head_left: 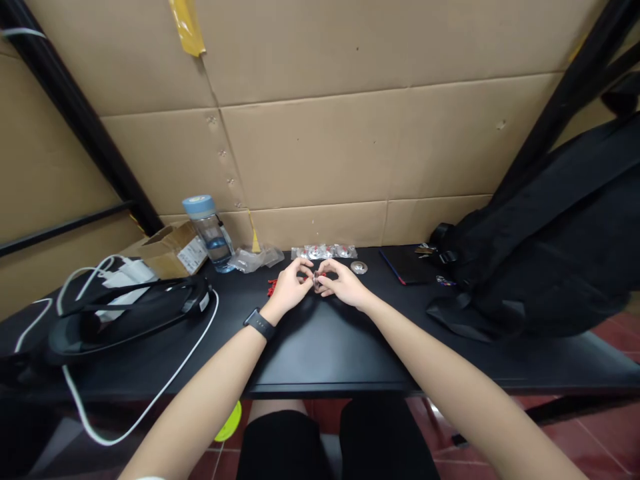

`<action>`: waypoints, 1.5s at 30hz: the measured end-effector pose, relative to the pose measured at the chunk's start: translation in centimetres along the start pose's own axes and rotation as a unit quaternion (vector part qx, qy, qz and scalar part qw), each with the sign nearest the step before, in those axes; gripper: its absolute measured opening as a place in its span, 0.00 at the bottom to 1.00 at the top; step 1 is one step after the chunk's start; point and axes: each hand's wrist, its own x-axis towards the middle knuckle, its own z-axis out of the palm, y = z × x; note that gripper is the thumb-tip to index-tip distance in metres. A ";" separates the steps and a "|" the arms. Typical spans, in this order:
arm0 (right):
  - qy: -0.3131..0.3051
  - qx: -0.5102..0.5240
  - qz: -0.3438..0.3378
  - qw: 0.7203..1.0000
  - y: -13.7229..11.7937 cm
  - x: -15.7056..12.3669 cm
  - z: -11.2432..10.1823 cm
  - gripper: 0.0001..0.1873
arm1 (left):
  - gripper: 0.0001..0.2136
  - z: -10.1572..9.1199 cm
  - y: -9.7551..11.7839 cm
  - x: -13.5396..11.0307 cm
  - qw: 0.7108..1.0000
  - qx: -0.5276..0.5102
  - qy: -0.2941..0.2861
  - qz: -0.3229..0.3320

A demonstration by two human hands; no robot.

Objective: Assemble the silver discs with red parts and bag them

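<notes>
My left hand (291, 287) and my right hand (343, 283) meet over the middle of the black table (310, 347), fingers pinched together on a small clear part with red bits (317, 279) held between them. A black band sits on my left wrist. Small red pieces (272, 287) lie on the table just left of my left hand. A row of small clear bags with red parts (324, 251) lies behind my hands by the cardboard wall. A small round clear piece (359, 267) rests right of my right hand.
A water bottle with a blue lid (209, 232), a cardboard box (167, 250) and a crumpled clear bag (255, 258) stand at the back left. A black headset with a white cable (125, 313) lies left. A dark notebook (407, 263) and a black backpack (540, 247) fill the right.
</notes>
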 end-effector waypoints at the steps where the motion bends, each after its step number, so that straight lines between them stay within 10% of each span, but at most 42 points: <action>1: -0.007 0.003 0.002 1.000 -0.2 -0.1 -0.1 0.16 | 0.13 0.0 -0.1 0.0 1.000 -0.003 0.001 -0.002; 14: -0.046 -0.138 -0.055 0.988 -0.2 0.0 -1.2 0.26 | 0.12 -1.3 -0.4 0.5 0.994 0.098 -0.049 0.004; 21: 0.016 -0.205 -0.066 0.976 -1.5 -0.2 -3.8 0.25 | 0.16 -5.4 -0.8 -0.1 0.843 0.511 0.091 -0.141; 32: 0.063 -0.221 -0.089 0.969 -1.8 0.0 -6.0 0.24 | 0.25 -7.0 2.2 -0.2 0.838 0.504 0.202 -0.043; 41: 0.067 -0.229 -0.094 0.967 -1.5 0.2 -6.6 0.24 | 0.15 -7.3 0.4 -0.2 0.821 0.548 0.052 -0.153; 45: 0.065 -0.223 -0.094 0.968 -1.6 0.1 -6.5 0.24 | 0.17 -7.6 0.8 -0.2 0.815 0.551 0.128 -0.127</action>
